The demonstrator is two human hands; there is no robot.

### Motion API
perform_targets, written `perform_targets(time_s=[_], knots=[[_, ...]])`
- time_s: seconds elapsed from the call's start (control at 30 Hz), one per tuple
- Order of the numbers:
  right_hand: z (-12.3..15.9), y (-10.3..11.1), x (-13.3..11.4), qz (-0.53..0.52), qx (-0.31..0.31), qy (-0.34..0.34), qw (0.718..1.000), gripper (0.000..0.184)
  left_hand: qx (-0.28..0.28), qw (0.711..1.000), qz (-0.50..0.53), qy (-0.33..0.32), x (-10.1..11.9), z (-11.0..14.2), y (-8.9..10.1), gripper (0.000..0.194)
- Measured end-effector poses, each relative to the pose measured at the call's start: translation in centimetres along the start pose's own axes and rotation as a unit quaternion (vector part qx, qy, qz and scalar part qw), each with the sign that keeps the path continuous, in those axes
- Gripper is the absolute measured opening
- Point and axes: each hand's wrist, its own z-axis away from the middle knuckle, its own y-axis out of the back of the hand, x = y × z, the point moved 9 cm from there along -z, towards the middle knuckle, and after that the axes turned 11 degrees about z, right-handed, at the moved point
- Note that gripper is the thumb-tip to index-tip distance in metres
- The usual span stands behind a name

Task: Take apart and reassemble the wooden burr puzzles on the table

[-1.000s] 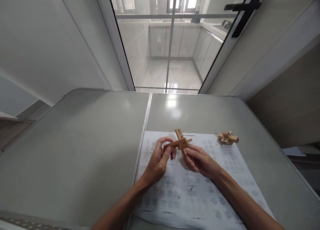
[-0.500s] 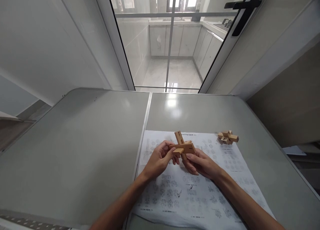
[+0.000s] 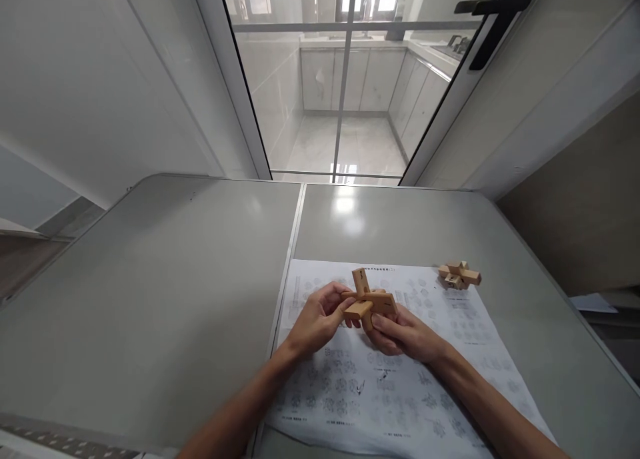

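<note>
Between my hands, above a printed sheet, is a wooden interlocking puzzle made of crossed notched bars. One bar stands up and tilts back; others cross it sideways and toward me. My left hand pinches the puzzle's left side, thumb on the bar that points at me. My right hand grips the lower right, its thumb against the bottom of the upright bar. Fingers behind the bars are partly hidden. The printed sheet carries rows of small diagrams, too faint to read.
Another assembled wooden puzzle rests at the sheet's upper right corner. The grey table has a pale seam running away from me. Beyond its far edge stands a glass door with a black handle.
The crossed bars have turned and come closer together, with one bar's end now pointing toward me. Both hands have shifted slightly, still gripping the puzzle. The other puzzle stays at the sheet's corner.
</note>
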Motion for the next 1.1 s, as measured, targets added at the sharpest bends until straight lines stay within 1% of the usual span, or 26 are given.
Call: perform_targets(time_s=[0.1,0.3,0.47,0.6,0.73,0.83,0.93,0.97,1.0,1.1], knots=[[-0.1,0.0,0.1,-0.021,0.011,0.002,1.000,0.037,0.012,1.000,0.011,-0.014,0.2,0.1,0.1,0.044],[0.0,0.5,0.0,-0.006,0.023,0.013,1.000,0.036,0.023,0.998,0.015,-0.049,0.6,0.2,0.1,0.046],[-0.2,0.1,-0.2,0.025,0.002,0.016,1.000,0.045,0.050,0.996,0.011,-0.078,0.9,0.2,0.9,0.044],[-0.3,-0.2,0.1,0.016,0.002,0.007,1.000,0.051,0.050,0.996,0.025,-0.076,0.7,0.0,1.1,0.042],[-0.3,0.0,0.3,-0.005,0.024,0.006,1.000,0.048,0.050,0.997,0.032,-0.058,0.6,-0.1,0.8,0.045],[-0.1,0.6,-0.1,-0.022,0.056,0.002,0.998,0.045,0.047,0.998,0.022,-0.043,0.7,-0.1,0.4,0.045],[0.6,2.0,-1.2,-0.012,0.102,0.000,0.995,0.047,0.047,0.998,0.000,-0.046,1.0,0.0,0.2,0.042],[1.1,2.8,-1.6,-0.002,0.137,-0.005,0.991,0.047,0.052,0.997,-0.005,-0.054,1.1,0.0,0.2,0.040],[1.7,3.5,-2.0,0.019,0.158,-0.018,0.987,0.047,0.059,0.996,-0.009,-0.063,1.3,0.1,0.4,0.039],[4.9,5.9,-3.3,0.097,0.259,-0.055,0.959,0.051,0.085,0.992,-0.013,-0.088,1.6,0.2,1.0,0.033]])
